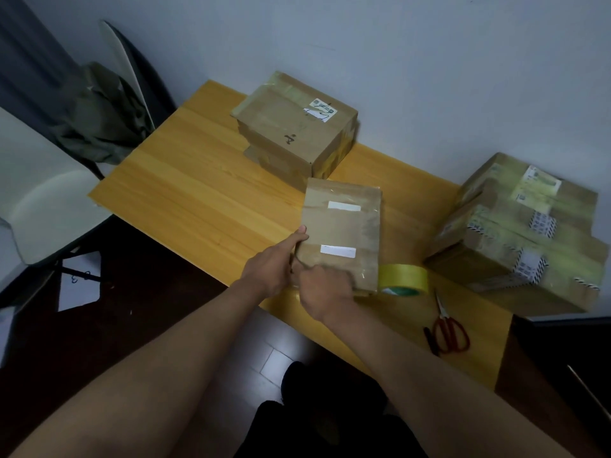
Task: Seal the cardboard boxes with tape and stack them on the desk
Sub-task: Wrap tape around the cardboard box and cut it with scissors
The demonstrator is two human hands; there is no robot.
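A person stood at a wooden desk [185,180], seen from a head camera looking down past both bare forearms. A flat brown box [342,233] lay near the front edge of the desk, with two white labels on its top and a glossy layer of clear tape over part of it.

The left hand [274,262] gripped the box's near left corner, thumb on the top edge and fingers curled down the side. The right hand [325,287] lay close beside it on the near end of the box, fingers bent over the edge; motion blur hid whether it pinched tape or simply pressed.

A yellow tape roll [405,279] sat just right of the box, touching or nearly so. Red scissors [448,328] lay nearer the front edge. A stack of taped boxes [294,127] stood at the back by the wall, and more boxes [522,236] were piled at the right end.

The box looked light and fairly stiff, though its thin card would probably dent under a hard squeeze. The taped areas seemed slick, so bare card at the corners and along the side edges looked like the safer hold for lifting.
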